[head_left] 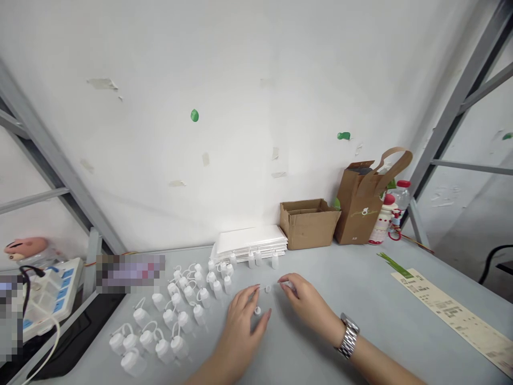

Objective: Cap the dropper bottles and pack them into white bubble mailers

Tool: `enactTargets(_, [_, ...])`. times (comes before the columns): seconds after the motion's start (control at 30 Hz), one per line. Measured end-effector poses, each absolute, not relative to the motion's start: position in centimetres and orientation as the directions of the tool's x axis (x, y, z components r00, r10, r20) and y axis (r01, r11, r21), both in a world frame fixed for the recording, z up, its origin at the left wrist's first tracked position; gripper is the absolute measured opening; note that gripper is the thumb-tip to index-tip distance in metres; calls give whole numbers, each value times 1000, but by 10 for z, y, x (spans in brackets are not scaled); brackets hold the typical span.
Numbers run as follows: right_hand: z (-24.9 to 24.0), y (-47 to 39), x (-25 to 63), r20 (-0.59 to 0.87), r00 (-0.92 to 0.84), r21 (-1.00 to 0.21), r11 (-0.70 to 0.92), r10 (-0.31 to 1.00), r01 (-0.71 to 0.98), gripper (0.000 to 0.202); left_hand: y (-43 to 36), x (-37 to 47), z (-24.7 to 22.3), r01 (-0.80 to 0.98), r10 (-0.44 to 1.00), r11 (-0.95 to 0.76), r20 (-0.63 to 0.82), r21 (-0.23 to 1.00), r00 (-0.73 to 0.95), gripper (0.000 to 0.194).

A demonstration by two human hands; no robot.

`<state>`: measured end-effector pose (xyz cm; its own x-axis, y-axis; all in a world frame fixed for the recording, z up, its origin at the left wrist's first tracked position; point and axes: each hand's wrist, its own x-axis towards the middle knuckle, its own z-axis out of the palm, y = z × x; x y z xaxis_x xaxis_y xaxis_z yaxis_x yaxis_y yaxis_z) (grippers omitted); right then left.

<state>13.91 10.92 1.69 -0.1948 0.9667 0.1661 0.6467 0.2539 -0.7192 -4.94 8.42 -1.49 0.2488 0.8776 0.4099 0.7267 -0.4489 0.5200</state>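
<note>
My left hand (242, 321) is low over the grey table, its fingers apart around a small white piece (257, 310) near the palm. Between the two hands a small clear ring-like piece (267, 289) shows. My right hand (298, 294) has its thumb and fingertips brought close together; what they hold, if anything, is too small to name. To the left stand several small white bottles (184, 321) with looped caps. A few more bottles (274, 260) stand near the stack of white sheets.
White stack (252, 238), open cardboard box (310, 230) and brown paper bag (358, 214) line the wall. Long paper labels (452, 315) lie at the right. A power strip (60, 294) and a black mat (88, 331) are at the left.
</note>
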Motion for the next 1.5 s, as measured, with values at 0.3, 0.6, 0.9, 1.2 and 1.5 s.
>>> enactTargets(0.3, [18, 111, 139, 153, -144, -736, 210, 978, 643, 26, 84, -51, -16, 751, 834, -494, 484, 438, 265, 39])
enactTargets(0.6, [19, 109, 138, 131, -172, -730, 212, 976, 650, 26, 88, -52, -25, 833, 898, -407, 331, 376, 289, 36])
enactTargets(0.9, [18, 108, 139, 127, -181, -738, 215, 975, 640, 25, 88, -49, -21, 774, 900, -411, 352, 481, 259, 33])
enactTargets(1.2, [9, 107, 136, 144, -271, -695, 293, 952, 657, 38, 81, -48, -8, 695, 848, -510, 434, 508, 304, 35])
enactTargets(1.5, [9, 112, 121, 144, -366, -402, 392, 919, 828, 38, 80, -48, -13, 643, 866, -479, 439, 598, 237, 33])
